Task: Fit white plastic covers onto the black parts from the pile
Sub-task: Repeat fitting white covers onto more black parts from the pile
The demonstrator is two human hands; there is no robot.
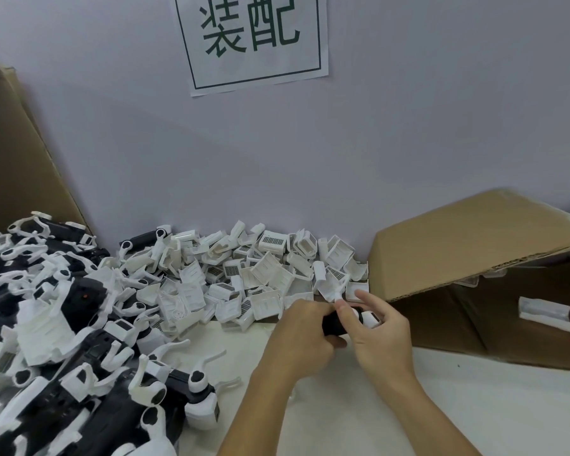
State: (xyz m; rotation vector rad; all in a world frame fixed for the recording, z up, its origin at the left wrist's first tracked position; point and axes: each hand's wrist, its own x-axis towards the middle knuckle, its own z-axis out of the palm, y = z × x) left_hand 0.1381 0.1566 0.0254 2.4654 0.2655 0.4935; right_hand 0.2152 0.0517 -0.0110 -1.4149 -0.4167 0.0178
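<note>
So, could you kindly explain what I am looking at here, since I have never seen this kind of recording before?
There is no machine here: a person wears a camera on the head, so the single picture looks forward and down at their own two bare hands. The left hand grips a black cylindrical plastic part, and the right hand holds its white-capped end with thumb and fingers. On the white tabletop lie a heap of small white plastic covers along the wall and, to the left, a pile of black parts with white clips. A brown cardboard box lies tipped on its side at the right, and a paper sign with green characters hangs on the wall.
</note>
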